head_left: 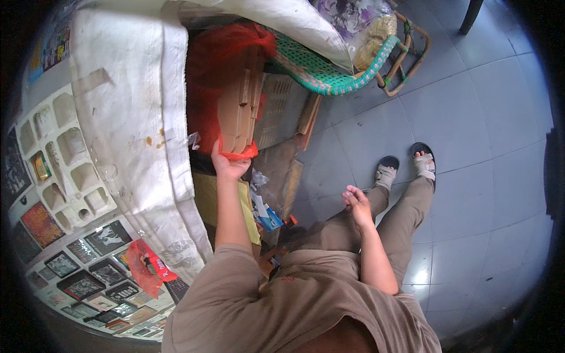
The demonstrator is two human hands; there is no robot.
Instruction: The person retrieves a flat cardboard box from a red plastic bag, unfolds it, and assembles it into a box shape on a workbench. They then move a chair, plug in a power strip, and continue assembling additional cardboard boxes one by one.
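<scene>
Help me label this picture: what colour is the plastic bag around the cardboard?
Red; the plastic bag at the left hand shows best in the head view.

Left counter (56, 246): white compartment tray (72, 183), red plastic (141, 265), white sheet (129, 65). Grey tiled floor (482, 194): sandals (425, 166).

Upper left of centre, a thin, crinkled red plastic bag (203, 76) with a slight sheen surrounds matt brown cardboard (238, 115). At upper left, a creased white sheet (129, 70) looks like coarse woven plastic, dull and stained. Near the top, a green weave (312, 67) resembles plastic strips beside a cane-like frame (424, 56). At right, smooth floor tiles (459, 194) gleam; the shirt (318, 294) below is matt cloth.
</scene>
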